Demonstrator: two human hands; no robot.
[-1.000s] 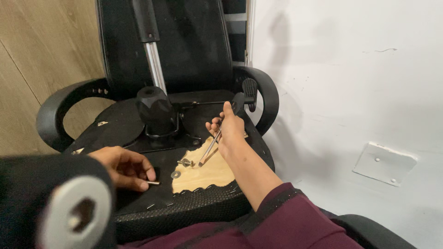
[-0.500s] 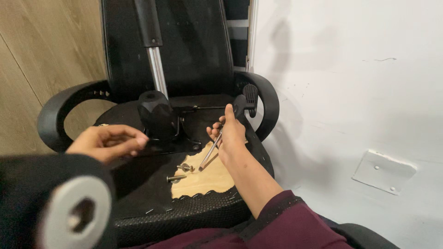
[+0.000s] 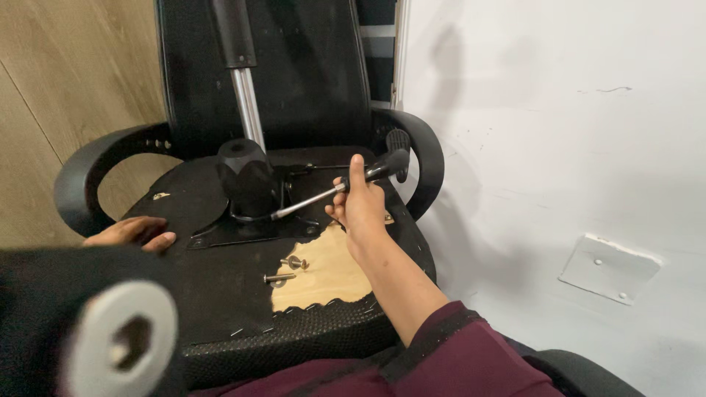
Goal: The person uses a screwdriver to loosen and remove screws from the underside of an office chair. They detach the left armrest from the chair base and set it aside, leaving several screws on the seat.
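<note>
- Head view: the right hand (image 3: 360, 209) is closed round a screwdriver (image 3: 334, 189), fingers wrapped on its black handle, thumb up along it.
- Its look: one tool, with a black grip and a slim silver shaft that slants down-left to the black metal mechanism plate (image 3: 246, 224) on the underside of the overturned office chair (image 3: 220, 294).
- The left hand (image 3: 132, 231) lies flat and open on the chair's black underside, holding nothing (partly hidden behind a dark blurred object in the foreground).
- Loose hardware, counted: two bolts (image 3: 287, 270) lie near each other at the edge of a bare wood patch (image 3: 327, 276), just below the right hand.
- Two curved black armrests (image 3: 92, 173) flank the seat; one gas cylinder (image 3: 243, 81) rises from the plate.
</note>
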